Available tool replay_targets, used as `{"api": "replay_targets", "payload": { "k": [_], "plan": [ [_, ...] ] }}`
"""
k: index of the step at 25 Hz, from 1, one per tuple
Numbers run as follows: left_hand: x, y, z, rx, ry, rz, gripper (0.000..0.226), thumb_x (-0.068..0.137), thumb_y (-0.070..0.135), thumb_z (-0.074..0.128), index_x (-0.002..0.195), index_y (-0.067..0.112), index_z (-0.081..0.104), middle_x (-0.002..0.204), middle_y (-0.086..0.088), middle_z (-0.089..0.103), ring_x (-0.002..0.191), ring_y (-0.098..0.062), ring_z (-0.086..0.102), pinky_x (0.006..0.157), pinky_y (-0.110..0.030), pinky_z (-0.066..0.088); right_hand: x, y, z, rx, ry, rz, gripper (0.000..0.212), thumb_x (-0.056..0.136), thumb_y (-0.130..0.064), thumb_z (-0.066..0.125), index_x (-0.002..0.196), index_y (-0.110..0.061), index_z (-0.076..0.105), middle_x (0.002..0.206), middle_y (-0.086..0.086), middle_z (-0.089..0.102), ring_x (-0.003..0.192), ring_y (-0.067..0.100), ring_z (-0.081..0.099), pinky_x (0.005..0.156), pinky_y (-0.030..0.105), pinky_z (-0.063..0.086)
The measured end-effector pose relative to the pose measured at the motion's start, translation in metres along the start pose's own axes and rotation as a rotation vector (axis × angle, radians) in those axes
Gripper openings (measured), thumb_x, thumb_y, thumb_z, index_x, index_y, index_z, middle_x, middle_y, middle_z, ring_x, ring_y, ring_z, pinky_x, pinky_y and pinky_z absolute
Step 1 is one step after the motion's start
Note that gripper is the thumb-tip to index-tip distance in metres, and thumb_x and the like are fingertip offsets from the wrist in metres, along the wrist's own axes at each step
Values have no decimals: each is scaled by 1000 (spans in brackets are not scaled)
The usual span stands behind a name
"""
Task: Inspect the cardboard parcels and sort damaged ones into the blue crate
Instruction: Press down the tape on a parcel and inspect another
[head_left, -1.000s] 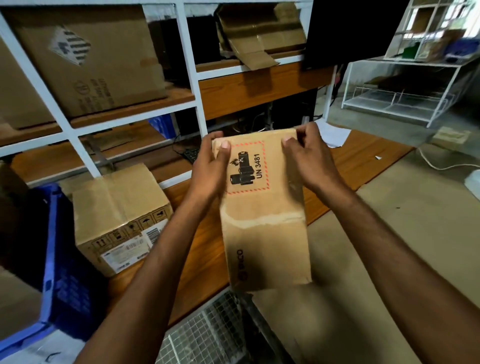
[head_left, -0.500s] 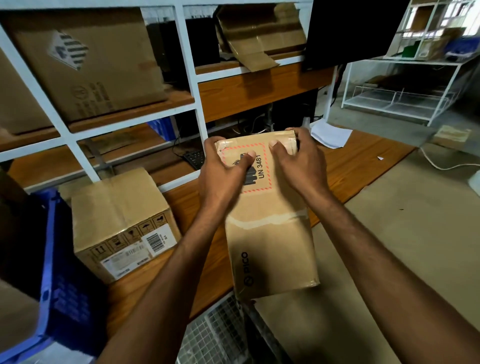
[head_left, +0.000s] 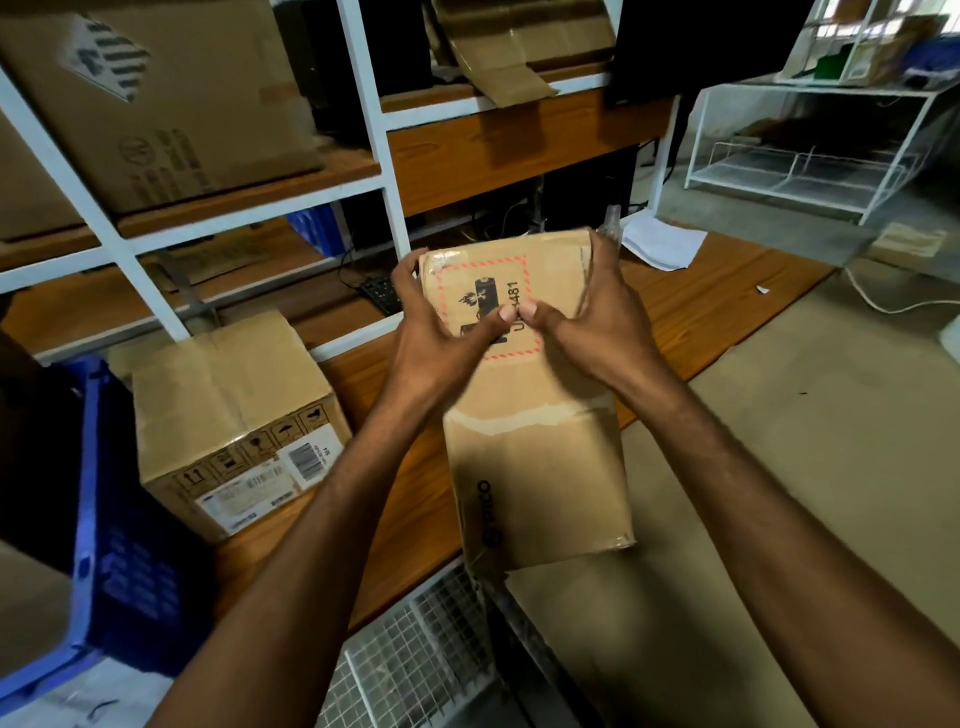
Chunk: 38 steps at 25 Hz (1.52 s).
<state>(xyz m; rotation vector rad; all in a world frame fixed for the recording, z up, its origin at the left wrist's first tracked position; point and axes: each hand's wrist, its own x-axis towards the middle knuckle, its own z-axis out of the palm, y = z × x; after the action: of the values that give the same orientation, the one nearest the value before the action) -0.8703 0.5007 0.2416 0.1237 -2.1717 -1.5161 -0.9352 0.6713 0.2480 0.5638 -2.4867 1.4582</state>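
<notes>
Drew thumbs (head_left: 501, 315) together on the label (head_left: 483, 296) of the parcel (head_left: 540, 467), left hand (head_left: 436, 343) and right hand (head_left: 597, 332) gripping its far end, likely probing for damage.

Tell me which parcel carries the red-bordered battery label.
The held parcel, gripped by the left hand and right hand; the table parcel bears a white barcode label, the shelf box a striped diamond.

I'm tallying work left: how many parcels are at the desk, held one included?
2. The held parcel is gripped by the left hand and right hand over the desk edge; the second parcel sits on the desk by the crate. Others may be hidden.
</notes>
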Motion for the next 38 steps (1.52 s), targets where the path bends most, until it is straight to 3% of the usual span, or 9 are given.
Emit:
{"api": "replay_targets", "payload": {
  "k": [4, 7, 14, 19, 24, 28, 32, 35, 38],
  "plan": [
    [-9, -2, -6, -64, -91, -53, 101, 90, 17, 80, 157, 26, 5, 137, 6, 59, 109, -2, 68, 99, -33, 56, -9, 8, 0, 132, -91, 43, 100, 85, -38, 81, 160, -30, 16, 147, -7, 57, 128, 14, 58, 109, 40, 48],
    [-18, -7, -1, -55, -21, -25, 88, 98, 30, 71, 162, 28, 10, 137, 8, 62, 111, -4, 68, 100, -40, 57, -14, 7, -2, 110, -26, 26, 74, 89, -35, 78, 150, -27, 39, 131, -15, 64, 114, 6, 62, 99, 29, 51],
    [-16, -19, 9, -79, 178, 15, 48, 113, 40, 36, 160, 28, 34, 118, 13, 70, 103, -6, 73, 87, -45, 63, -16, 21, -8, 310, -11, 81, 25, 105, -34, 56, 128, -26, 65, 116, -11, 74, 108, 6, 69, 95, 39, 58],
    [-27, -27, 12, -139, 100, -79, 56, 106, 43, 55, 157, 30, 36, 133, 9, 68, 114, -8, 70, 96, -47, 60, -15, 21, 1, 353, 6, 150, 31, 109, -36, 47, 132, -25, 64, 115, -7, 74, 107, 12, 70, 90, 37, 59],
    [-25, -24, 10, -113, 39, -107, 67, 98, 39, 69, 155, 31, 34, 139, 7, 64, 120, -9, 66, 99, -42, 58, -27, 23, 13, 281, 21, 133, 42, 98, -37, 66, 138, -35, 53, 122, -16, 69, 111, 10, 67, 95, 41, 57],
    [-26, -28, 5, 0, 75, -117, 75, 96, 50, 68, 154, 28, 27, 142, 6, 62, 118, -11, 67, 101, -48, 56, -23, 26, 17, 278, -58, 149, 73, 83, -34, 79, 147, -39, 43, 126, -16, 69, 115, 9, 66, 101, 45, 55],
    [-30, -32, 6, -34, 9, -183, 65, 100, 35, 68, 145, 29, 21, 137, 7, 60, 116, -5, 64, 105, -41, 54, -14, 31, 14, 259, -115, 156, 92, 76, -34, 84, 152, -38, 33, 128, -21, 65, 122, 10, 61, 106, 46, 51],
    [-35, -30, 4, 15, -37, -131, 79, 97, 32, 71, 155, 27, 18, 138, 12, 57, 117, -1, 59, 99, -24, 52, -24, 32, 18, 183, -140, 136, 108, 73, -31, 89, 156, -40, 20, 132, -23, 60, 126, 11, 56, 106, 43, 50],
    [-38, -30, 3, 63, 31, -101, 82, 95, 34, 74, 159, 27, 23, 144, 9, 58, 120, -2, 57, 97, -25, 52, -19, 32, 15, 181, -134, 150, 108, 75, -30, 88, 156, -38, 18, 130, -21, 58, 126, 13, 56, 107, 43, 49]
  ]
}}
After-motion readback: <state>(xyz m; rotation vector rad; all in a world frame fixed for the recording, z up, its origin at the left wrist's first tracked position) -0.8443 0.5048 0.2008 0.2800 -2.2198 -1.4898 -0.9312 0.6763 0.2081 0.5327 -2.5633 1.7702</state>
